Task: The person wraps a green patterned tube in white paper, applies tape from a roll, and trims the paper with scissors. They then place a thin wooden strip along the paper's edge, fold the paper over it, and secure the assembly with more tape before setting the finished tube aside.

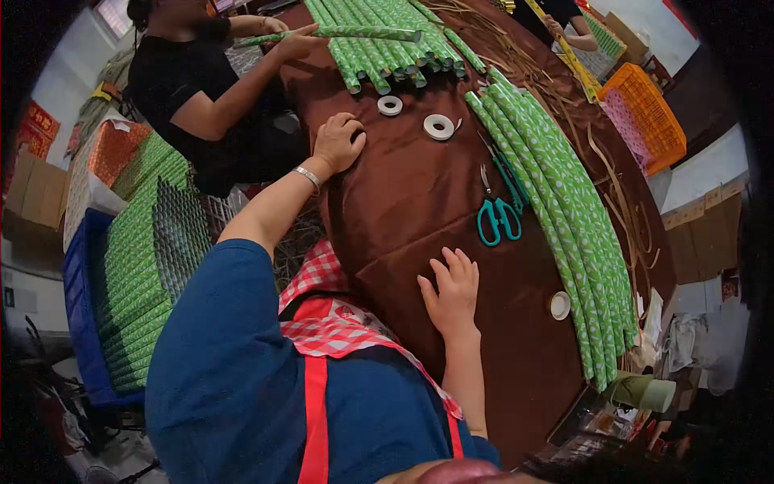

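My left hand, with a band on its wrist, rests on the brown cloth near the table's edge, fingers loosely bent and nothing in them. Lower down, my right hand lies on the cloth with its fingers apart, also holding nothing. The teal-handled scissors are beyond it, beside a second teal-handled cutting tool. Two white tape rolls, one nearer and one farther right, lie past my left hand. Green patterned wrapped rolls line the right side of the table.
Another person at the upper left holds a green wrapped roll over a row of rolls. Brown strips trail along the far side. An orange crate, a blue crate of green rolls and a third tape roll are around.
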Available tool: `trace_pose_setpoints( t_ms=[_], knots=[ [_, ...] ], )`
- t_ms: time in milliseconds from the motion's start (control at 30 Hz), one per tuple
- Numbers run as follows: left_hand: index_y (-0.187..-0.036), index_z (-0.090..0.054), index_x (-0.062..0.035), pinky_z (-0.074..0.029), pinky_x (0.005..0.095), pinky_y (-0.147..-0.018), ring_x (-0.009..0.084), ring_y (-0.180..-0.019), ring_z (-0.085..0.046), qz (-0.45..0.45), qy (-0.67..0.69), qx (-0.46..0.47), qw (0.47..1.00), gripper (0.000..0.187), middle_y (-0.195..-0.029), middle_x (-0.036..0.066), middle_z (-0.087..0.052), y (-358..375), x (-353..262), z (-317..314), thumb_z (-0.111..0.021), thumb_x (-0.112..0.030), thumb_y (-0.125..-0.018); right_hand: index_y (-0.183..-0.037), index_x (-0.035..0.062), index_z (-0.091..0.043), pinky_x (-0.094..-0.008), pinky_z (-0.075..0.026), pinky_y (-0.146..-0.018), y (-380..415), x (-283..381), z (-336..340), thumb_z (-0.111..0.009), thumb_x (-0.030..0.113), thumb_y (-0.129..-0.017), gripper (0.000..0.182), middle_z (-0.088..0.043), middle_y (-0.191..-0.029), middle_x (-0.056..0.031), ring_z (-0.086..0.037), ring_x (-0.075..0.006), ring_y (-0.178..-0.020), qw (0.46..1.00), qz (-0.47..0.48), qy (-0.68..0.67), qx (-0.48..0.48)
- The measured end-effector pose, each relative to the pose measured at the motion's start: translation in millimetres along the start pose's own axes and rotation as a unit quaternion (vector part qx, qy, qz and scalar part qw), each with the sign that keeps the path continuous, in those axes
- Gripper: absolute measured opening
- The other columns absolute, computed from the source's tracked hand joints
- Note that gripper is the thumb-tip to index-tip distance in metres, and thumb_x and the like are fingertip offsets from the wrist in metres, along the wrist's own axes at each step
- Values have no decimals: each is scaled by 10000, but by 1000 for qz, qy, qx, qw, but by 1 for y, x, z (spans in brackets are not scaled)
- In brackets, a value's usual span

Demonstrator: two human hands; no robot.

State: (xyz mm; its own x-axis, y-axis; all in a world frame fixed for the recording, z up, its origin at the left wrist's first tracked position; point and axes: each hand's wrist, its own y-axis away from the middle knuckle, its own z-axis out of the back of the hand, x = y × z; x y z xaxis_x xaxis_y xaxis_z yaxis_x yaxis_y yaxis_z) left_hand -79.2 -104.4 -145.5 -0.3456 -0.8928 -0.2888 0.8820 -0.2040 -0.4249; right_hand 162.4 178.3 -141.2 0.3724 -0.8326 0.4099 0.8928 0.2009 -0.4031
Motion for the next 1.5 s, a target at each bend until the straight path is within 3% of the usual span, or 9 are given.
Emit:
trace_pose_setpoints(
  t_ms=[233,300,400,500,833,967,1100,1233,1500],
  knots=[
    [-1058,-641,-84,-397,467,-978,306,-1183,-482,10,-16,11,1000,291,-1252,126,-523,-2,3,-4,-562,-319,-906,-1020,48,-655,-534,-382,-998,2,-2,3,-709,178,-811,251,-613,-1145,-123,-531,-328,-1146,999,-7,-32,-19],
    [-937,-659,-134,-430,430,-908,288,-1087,-536,-28,-15,-81,996,199,-1124,76,-574,0,7,-12,-646,-288,-812,-982,43,-654,-486,-422,-949,-1,-4,4,-701,141,-814,201,-649,-1029,-115,-584,-314,-1046,997,2,-59,-58],
    [-938,-659,-130,-427,439,-911,289,-1084,-539,-24,-8,-89,996,194,-1119,79,-576,1,6,-12,-641,-280,-816,-940,34,-641,-443,-444,-809,-6,-9,3,-684,107,-825,143,-648,-925,-119,-597,-318,-909,991,-7,-102,-88],
    [-1040,-646,-75,-393,469,-968,303,-1168,-490,17,10,-3,1000,270,-1225,117,-533,1,3,-3,-563,-292,-903,-943,40,-642,-441,-442,-799,-8,-9,4,-682,116,-837,136,-644,-923,-113,-589,-314,-917,992,-19,-98,-78],
    [-1015,-650,-88,-398,465,-952,316,-1130,-509,6,-1,-90,996,245,-1156,112,-558,3,7,-16,-594,-282,-875,-971,30,-636,-453,-440,-856,-5,-2,5,-682,125,-843,166,-619,-1006,-138,-569,-333,-971,996,14,-73,-39],
    [-1066,-639,-122,-367,474,-982,308,-1187,-469,43,-28,-32,998,291,-1219,100,-537,1,7,-16,-575,-334,-878,-974,21,-632,-450,-442,-866,-6,-5,6,-686,93,-822,177,-616,-1008,-132,-570,-332,-977,996,13,-75,-37],
    [-1092,-632,-136,-298,551,-1016,298,-1224,-442,61,-21,1,998,310,-1247,95,-525,1,3,-10,-570,-352,-878,-971,18,-624,-439,-450,-858,-6,-4,8,-674,72,-834,155,-622,-998,-129,-578,-323,-966,997,16,-70,-42],
    [-969,-668,-172,-294,574,-992,253,-1175,-479,42,13,-92,995,238,-1160,37,-572,3,9,-25,-626,-335,-800,-964,17,-625,-431,-466,-830,-6,-7,9,-652,72,-861,120,-626,-973,-130,-584,-317,-940,995,17,-87,-49],
    [-946,-677,-169,-272,554,-1007,245,-1172,-478,44,31,-89,995,228,-1153,32,-577,2,10,-26,-634,-331,-792,-951,31,-641,-394,-492,-699,6,-25,7,-578,131,-942,118,-619,-885,-111,-595,-268,-809,979,-140,-101,-112]
  ],
)
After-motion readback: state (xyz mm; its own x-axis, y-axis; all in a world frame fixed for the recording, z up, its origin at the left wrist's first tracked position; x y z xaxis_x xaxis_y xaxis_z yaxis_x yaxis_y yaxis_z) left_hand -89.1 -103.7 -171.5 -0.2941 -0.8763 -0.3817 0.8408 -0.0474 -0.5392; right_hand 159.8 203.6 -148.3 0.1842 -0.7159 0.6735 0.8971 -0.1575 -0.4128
